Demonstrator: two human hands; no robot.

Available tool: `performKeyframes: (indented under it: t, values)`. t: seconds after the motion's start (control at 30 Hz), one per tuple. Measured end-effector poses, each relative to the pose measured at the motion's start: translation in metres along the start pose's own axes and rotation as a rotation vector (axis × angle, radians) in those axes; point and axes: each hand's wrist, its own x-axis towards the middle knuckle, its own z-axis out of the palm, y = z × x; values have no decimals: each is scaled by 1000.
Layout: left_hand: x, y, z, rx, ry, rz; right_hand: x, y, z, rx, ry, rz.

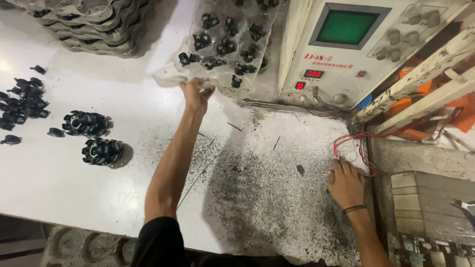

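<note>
My left hand point(196, 94) reaches far across the white table point(123, 188) and grips the near edge of a clear plastic blister tray point(222, 44). The tray holds several small black parts and leans against a beige machine point(346, 54). My right hand point(345, 184) rests flat on the dirty right edge of the table, fingers together, next to red wires point(354, 146). A dark band sits on that wrist.
Two black ring-shaped clusters point(94, 136) and several loose black parts point(22, 104) lie at the left. A stack of clear trays point(94, 24) stands at the far left. The machine has a green screen point(346, 27), a red display and knobs. Dark grit covers the table's right half.
</note>
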Motion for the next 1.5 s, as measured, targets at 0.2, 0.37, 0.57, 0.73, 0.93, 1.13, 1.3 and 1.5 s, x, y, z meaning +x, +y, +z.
performKeyframes:
  t: [0.2,0.37,0.57,0.73,0.93,1.13,1.3,1.5]
  values:
    - [-17,-22,-40,352,-74,-43,2,1,-5,57,27,-19]
    - [-69,35,-135,1862,-160,329,-4,3,4,19,24,-16]
    - [-132,90,-249,2310,283,499,18,33,-11,202,-179,-101]
    - [-126,80,-279,2175,523,718,61,133,-83,471,-168,28]
    - [-113,68,-278,1978,503,701,20,101,-84,220,438,209]
    - [-142,13,-193,1873,-50,807,48,-88,-54,416,-48,-472]
    - [-139,26,-155,1634,-651,613,65,-169,-54,419,-142,-751]
    - [-36,159,-242,2206,358,621,57,-146,-57,203,-215,-579]
